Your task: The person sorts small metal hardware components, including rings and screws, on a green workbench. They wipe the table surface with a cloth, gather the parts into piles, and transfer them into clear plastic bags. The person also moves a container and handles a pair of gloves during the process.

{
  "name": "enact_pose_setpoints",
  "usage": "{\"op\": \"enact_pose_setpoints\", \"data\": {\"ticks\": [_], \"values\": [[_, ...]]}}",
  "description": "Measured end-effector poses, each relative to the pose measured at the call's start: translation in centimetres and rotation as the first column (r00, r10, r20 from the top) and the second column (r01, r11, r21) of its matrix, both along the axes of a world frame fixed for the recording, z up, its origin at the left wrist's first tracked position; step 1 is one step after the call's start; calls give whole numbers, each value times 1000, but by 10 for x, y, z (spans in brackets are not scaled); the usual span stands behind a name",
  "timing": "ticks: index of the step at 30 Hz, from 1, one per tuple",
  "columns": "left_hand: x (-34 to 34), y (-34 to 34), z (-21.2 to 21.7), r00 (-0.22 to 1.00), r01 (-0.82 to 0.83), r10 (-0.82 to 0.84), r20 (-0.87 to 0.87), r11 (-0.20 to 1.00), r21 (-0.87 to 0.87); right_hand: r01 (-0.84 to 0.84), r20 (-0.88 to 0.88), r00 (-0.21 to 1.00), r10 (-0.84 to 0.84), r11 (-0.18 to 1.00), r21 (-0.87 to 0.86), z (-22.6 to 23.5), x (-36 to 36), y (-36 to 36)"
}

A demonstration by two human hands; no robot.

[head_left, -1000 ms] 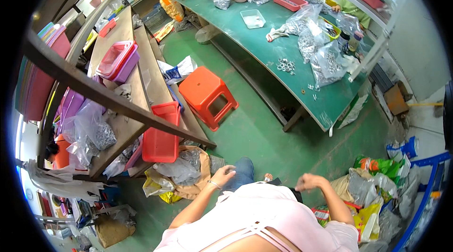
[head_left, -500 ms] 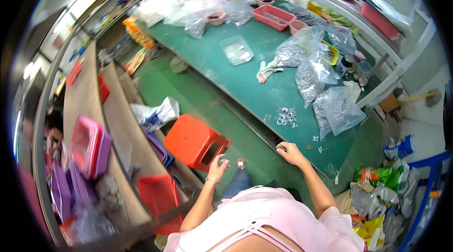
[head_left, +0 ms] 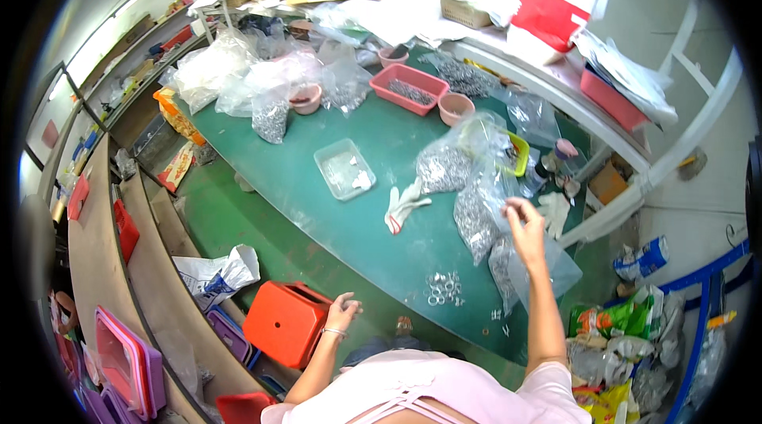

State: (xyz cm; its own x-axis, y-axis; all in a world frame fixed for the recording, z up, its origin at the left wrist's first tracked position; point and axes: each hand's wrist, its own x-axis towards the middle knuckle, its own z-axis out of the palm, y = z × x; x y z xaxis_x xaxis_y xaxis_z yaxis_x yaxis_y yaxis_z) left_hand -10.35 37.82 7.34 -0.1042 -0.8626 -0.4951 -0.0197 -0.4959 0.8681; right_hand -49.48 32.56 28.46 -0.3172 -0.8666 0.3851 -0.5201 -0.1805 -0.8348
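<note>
My right hand (head_left: 527, 229) is stretched out over the table among clear plastic bags of small grey metal parts. Its fingers are loosely bent and apart, and nothing shows between them. Beneath and beside it lie one filled bag (head_left: 474, 221) and another bag (head_left: 500, 269) with a loose clear top. My left hand (head_left: 341, 315) hangs off the table's near side, holding nothing, fingers apart, close to an orange-red plastic stool (head_left: 286, 325). White-and-grey small rings (head_left: 443, 289) lie scattered on the green table (head_left: 349, 237). A white work glove (head_left: 405, 206) rests left of the bags.
A clear plastic tub (head_left: 344, 170) sits mid-table; a pink basin (head_left: 409, 89) with metal parts stands farther back. A white metal frame (head_left: 635, 194) rises along the right side. Shelving with nested bins (head_left: 131, 360) runs along the left. Bagged rubbish (head_left: 619, 321) sits at lower right.
My right hand has moved from the table's near edge forward and right, over the bags. My left hand stays low by the stool. The view has tilted up, showing more of the back shelf.
</note>
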Motion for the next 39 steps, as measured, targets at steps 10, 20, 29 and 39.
{"op": "enact_pose_setpoints", "data": {"ticks": [10, 20, 29, 39], "values": [[-32, -243, 102, 898, 387, -121, 422, 672, -631, -145, -427, 903, 57, 974, -176, 140, 17, -263], [-137, -515, 334, 790, 440, 521, 323, -116, -890, 134, -778, 471, -416, 905, -403, 181, 75, -446], [-167, -598, 344, 653, 709, 521, 549, -167, -685, 154, -958, -17, -287, 946, -286, 179, 62, -486], [-175, -614, 346, 694, 690, 514, 504, -277, -668, 129, -858, 67, -509, 857, -499, 185, 71, -477]]}}
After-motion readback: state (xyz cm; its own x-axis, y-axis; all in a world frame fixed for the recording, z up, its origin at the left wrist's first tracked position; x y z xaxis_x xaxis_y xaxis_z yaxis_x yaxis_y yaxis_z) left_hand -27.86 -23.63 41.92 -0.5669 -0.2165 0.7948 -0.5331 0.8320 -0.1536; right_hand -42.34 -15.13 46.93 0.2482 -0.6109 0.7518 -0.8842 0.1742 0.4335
